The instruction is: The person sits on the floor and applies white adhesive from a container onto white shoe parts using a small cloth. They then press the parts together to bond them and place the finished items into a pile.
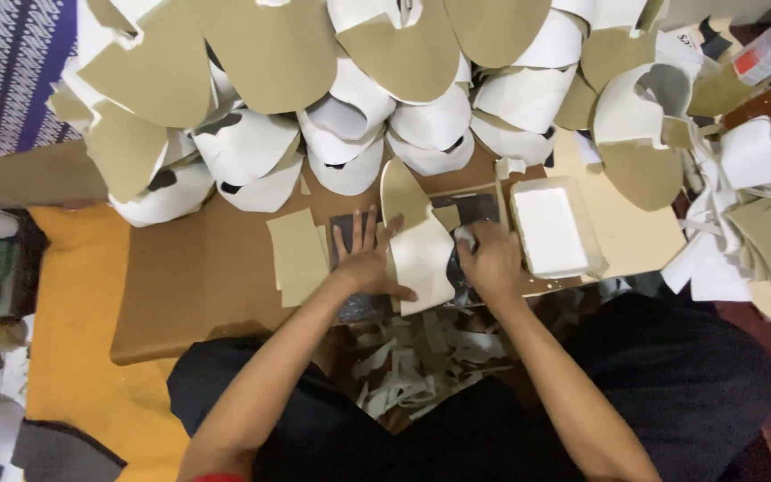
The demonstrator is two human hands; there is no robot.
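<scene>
Your left hand lies flat, fingers spread, pinning the white shoe upper on the brown board. Your right hand is closed around a small pale applicator. Loosen the hold-down and the upper may shift.

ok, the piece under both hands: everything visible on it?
The shoe-upper piece is a flat, thin cutout, tan at its rounded far end and white nearer the person, apparently a lined sheet material. It lies on the brown work board, pointing away. The left hand presses its left edge flat; the right hand touches its right edge.
</scene>
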